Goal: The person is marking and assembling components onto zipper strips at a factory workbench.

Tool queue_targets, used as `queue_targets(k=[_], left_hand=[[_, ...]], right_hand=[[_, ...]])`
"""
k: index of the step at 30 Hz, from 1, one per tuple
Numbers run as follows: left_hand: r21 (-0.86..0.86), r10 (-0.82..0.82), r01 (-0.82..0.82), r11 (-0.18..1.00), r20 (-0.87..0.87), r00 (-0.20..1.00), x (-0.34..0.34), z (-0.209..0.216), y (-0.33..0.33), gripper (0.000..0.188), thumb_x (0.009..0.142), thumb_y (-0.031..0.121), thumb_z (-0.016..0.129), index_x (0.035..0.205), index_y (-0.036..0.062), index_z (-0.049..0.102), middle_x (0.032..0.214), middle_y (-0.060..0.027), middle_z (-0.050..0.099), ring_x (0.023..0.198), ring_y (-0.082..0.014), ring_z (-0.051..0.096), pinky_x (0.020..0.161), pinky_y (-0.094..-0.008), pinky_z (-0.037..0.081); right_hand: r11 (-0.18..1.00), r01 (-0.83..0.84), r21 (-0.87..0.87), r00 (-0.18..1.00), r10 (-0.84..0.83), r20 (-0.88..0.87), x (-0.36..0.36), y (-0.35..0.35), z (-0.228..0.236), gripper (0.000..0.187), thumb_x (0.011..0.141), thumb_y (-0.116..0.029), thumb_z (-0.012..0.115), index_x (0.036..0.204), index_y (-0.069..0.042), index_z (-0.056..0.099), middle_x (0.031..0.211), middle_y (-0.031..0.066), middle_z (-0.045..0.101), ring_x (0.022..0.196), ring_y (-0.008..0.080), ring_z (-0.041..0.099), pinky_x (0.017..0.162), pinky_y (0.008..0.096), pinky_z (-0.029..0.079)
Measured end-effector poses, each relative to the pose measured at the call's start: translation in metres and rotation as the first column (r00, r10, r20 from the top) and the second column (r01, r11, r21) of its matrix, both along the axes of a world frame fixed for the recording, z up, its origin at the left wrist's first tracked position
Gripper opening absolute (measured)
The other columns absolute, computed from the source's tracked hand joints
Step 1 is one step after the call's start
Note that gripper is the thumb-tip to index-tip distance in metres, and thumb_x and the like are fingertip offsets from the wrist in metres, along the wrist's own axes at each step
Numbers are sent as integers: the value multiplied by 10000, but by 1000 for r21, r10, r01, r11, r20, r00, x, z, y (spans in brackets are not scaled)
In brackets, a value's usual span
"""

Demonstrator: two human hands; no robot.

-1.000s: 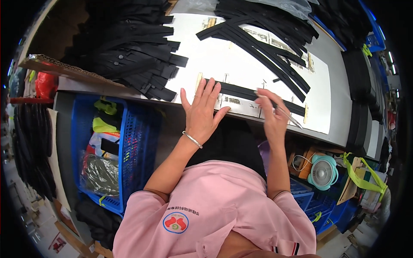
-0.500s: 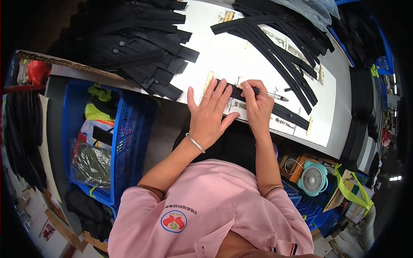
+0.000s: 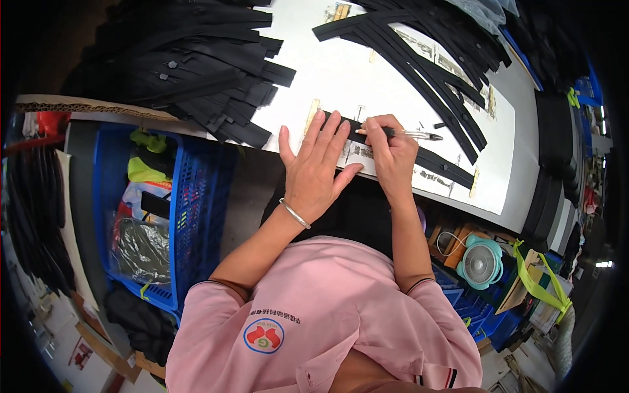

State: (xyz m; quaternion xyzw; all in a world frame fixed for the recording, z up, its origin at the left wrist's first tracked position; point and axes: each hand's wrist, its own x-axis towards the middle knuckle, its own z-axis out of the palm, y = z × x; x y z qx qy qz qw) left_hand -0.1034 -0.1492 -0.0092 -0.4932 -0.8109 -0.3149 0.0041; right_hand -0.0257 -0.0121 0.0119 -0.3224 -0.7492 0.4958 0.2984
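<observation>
Right hand (image 3: 392, 154) drawn nearer left hand (image 3: 317, 169), grip clamped on pen (image 3: 409, 134), left flat, fingers apart, on black strip (image 3: 419, 157)

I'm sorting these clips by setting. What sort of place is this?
Probably a garment or sewing workshop: black cut fabric strips lie piled on a white worktable, and the right hand marks one with a pen.

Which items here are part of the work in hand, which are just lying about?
In use: left hand flat on black strip; right hand with pen; white table.
Lying about: strip pile, long strips, blue crate, small fan.
</observation>
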Motion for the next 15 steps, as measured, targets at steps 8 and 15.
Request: queue_targets(k=[8, 15], left_hand=[[-8, 9, -9, 1000, -18, 1000, 2, 1, 2, 685, 859, 385, 743, 1445, 106, 524, 1545, -63, 469, 1473, -244, 370, 1159, -646, 67], [-57, 7, -9, 998, -39, 999, 1, 1, 2, 696, 864, 398, 740, 1455, 106, 518, 1538, -75, 477, 1476, -255, 366, 1164, -640, 45]], right_hand=[[988, -150, 40, 987, 147, 63, 3, 1, 3, 160, 977, -77, 634, 883, 42, 686, 733, 17, 660, 640, 44, 535, 565, 224, 410], [978, -176, 115, 984, 174, 28, 10, 6, -3, 143, 925, -142, 680, 861, -17, 706, 637, 73, 627, 510, 141, 565, 502, 288, 425]])
